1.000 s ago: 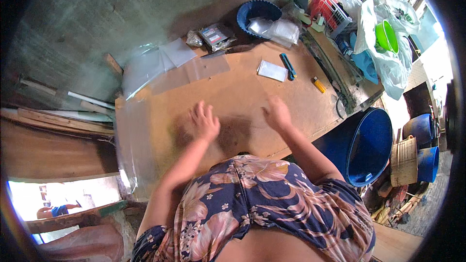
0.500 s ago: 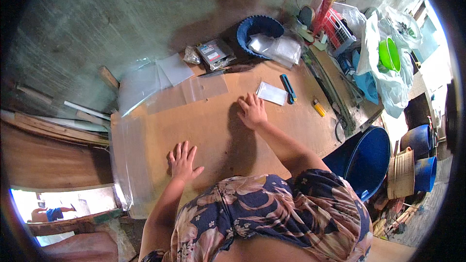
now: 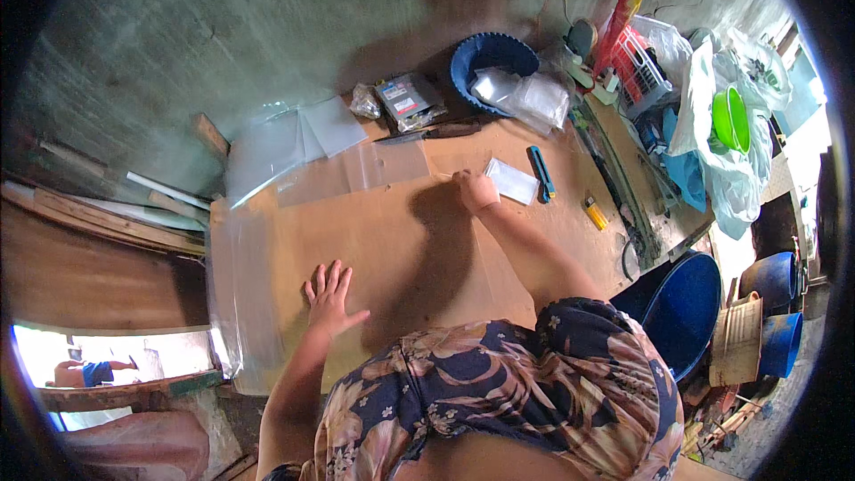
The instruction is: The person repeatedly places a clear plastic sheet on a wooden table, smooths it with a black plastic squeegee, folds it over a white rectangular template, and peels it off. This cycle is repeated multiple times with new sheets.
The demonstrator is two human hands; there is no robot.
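Head view: left hand spread flat, pressing clear plastic sheet onto brown surface. Right hand closed, at sheet's far edge; grip unclear. White packet just right of it, blue cutter beside.

We see daylight flooding in from the right and lower left, overexposed there. The person's shadow darkens the bench centre. Fisheye bends edges, black rim surrounds; focus mostly sharp.

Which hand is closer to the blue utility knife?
Right. The right hand lies just left of the knife, beside the white packet; the left hand presses the board far off.
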